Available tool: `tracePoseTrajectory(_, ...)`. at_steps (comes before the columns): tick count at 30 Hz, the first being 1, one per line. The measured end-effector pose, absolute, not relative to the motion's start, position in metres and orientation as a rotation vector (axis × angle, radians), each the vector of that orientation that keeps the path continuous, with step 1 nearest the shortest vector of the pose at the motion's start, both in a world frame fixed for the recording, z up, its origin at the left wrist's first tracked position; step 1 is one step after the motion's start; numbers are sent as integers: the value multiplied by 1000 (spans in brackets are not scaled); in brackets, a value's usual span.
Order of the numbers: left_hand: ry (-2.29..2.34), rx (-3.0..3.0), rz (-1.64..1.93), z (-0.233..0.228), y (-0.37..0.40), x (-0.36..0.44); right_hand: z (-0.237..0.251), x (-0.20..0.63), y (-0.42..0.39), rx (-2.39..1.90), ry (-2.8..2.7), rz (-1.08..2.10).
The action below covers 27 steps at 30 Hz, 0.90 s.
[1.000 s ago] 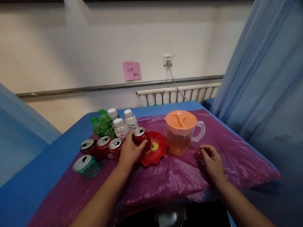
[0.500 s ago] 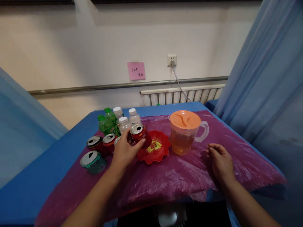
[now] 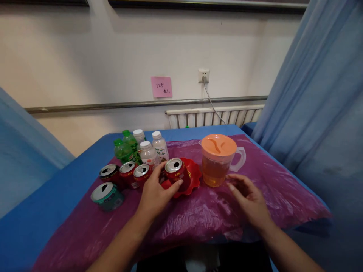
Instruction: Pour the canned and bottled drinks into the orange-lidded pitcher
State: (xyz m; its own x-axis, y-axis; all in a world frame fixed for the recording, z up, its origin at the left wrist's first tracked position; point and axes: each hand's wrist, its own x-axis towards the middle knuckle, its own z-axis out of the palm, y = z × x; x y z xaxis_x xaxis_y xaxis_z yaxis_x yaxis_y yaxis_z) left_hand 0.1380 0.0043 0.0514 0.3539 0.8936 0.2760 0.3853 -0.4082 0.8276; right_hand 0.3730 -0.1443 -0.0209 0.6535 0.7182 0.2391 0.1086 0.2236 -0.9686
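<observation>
Between thumb and fingers my left hand [image 3: 157,190] grips an opened red drink can [image 3: 176,173], roughly upright. The can is at the left part of a red scalloped plate [image 3: 195,183] and hides much of it; whether it touches the plate I cannot tell. My right hand [image 3: 249,198] is empty, fingers apart and slightly curled, with its fingertips close to the lower right side of a clear pitcher [image 3: 216,170]. The pitcher has an orange lid [image 3: 219,145], a handle [image 3: 238,159] on its right and amber liquid inside.
Left of the plate stand opened red cans [image 3: 128,174], a green can [image 3: 107,196], white-capped bottles [image 3: 148,154] and green bottles [image 3: 123,151]. Purple plastic sheeting [image 3: 187,223] covers the blue table [image 3: 65,185]. Blue curtains [image 3: 306,113] hang at both sides.
My left hand has carried the red can rightward, over the plate, and brought it more upright. My right hand has moved left toward the pitcher, and its fingers have opened.
</observation>
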Motion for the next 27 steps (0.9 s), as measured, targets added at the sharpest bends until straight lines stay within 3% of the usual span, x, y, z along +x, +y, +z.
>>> tracePoseTrajectory(9, 916, 1869, 825, 57, -33, 152, -5, 333, -132, -1340, -1285, 619)
tracePoseTrajectory(19, 635, 1939, 659, 43, -57, 180, 6, 344, -166, -1389, -1357, 569)
tracePoseTrajectory(23, 533, 2077, 612, 26, -60, 184, 0, 367, -180, -1469, -1230, 510)
tracePoseTrajectory(27, 576, 2359, 645, -13, -52, 170, -11, 420, -178, -1607, -1073, 259)
